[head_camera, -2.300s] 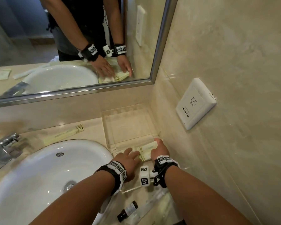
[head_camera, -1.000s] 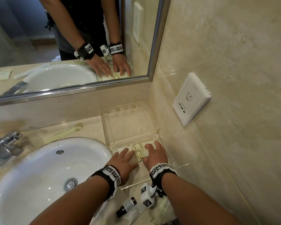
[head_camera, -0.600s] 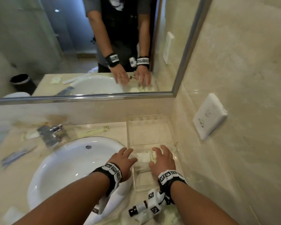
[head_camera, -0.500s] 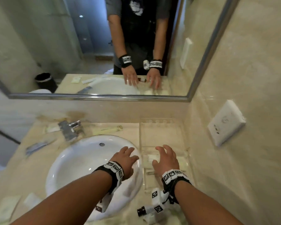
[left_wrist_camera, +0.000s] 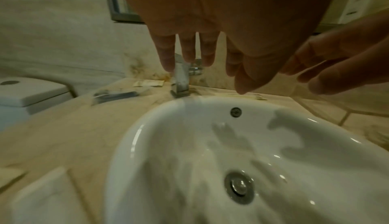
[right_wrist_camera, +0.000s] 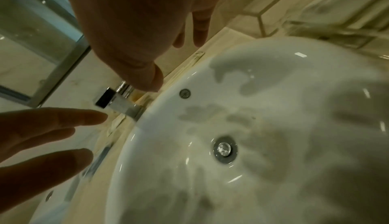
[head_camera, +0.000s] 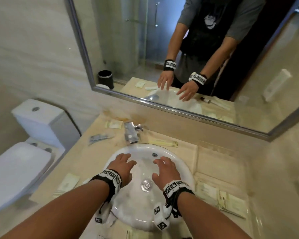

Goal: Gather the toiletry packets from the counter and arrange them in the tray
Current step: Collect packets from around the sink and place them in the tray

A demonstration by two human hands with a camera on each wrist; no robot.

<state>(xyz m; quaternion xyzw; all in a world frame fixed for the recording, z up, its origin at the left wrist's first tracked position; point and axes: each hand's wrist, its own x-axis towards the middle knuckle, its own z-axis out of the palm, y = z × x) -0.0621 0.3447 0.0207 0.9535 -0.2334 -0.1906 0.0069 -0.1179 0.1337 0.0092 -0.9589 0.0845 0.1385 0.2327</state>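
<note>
Both my hands hover over the white sink (head_camera: 178, 163), fingers spread and holding nothing: the left hand (head_camera: 124, 163) over its left side, the right hand (head_camera: 164, 167) over its middle. The clear tray (head_camera: 219, 157) stands on the counter to the right of the sink, with pale packets (head_camera: 206, 188) lying in its near part. Loose on the counter are a long yellow packet (head_camera: 162, 143) behind the sink, a flat pale packet (head_camera: 113, 124) left of the faucet, a silvery packet (head_camera: 100, 137) and another pale packet (head_camera: 68, 182) at the front left. The left wrist view shows straight fingers (left_wrist_camera: 189, 48) above the basin.
A chrome faucet (head_camera: 131, 133) stands behind the sink under the wall mirror (head_camera: 179, 104). A white toilet (head_camera: 24, 152) is to the left of the counter. The tiled wall closes the right side past the tray.
Both hands let go of the packets in the tray and moved left, over the sink. The head view swung left, so the left end of the counter and the toilet show.
</note>
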